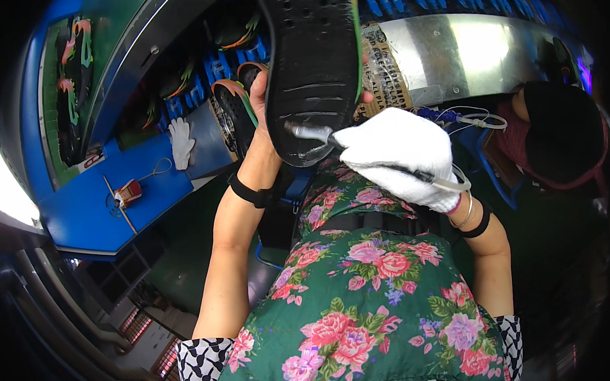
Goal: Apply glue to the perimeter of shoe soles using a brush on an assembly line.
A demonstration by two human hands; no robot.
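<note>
My left hand (259,96) is bare and holds a long black shoe sole (313,89) with a thin green edge. Its thumb shows along the left side, and fingertips come round the right side. The sole stands with its rounded end toward me, its surface dotted with holes and crossed by grooves, shiny and wet-looking near that end. My right hand (398,154), in a white knitted glove, grips a brush (311,131) whose pale tip touches the sole near the rounded end. A thin pale tube runs back along the glove to the wrist.
Orange-and-black soles (234,106) sit on blue racks beyond my left hand. A blue table (79,218) at left bears a white glove (181,143) and a small red device (128,193). A metal ledge (471,55) lies ahead; another person (559,133) is at far right.
</note>
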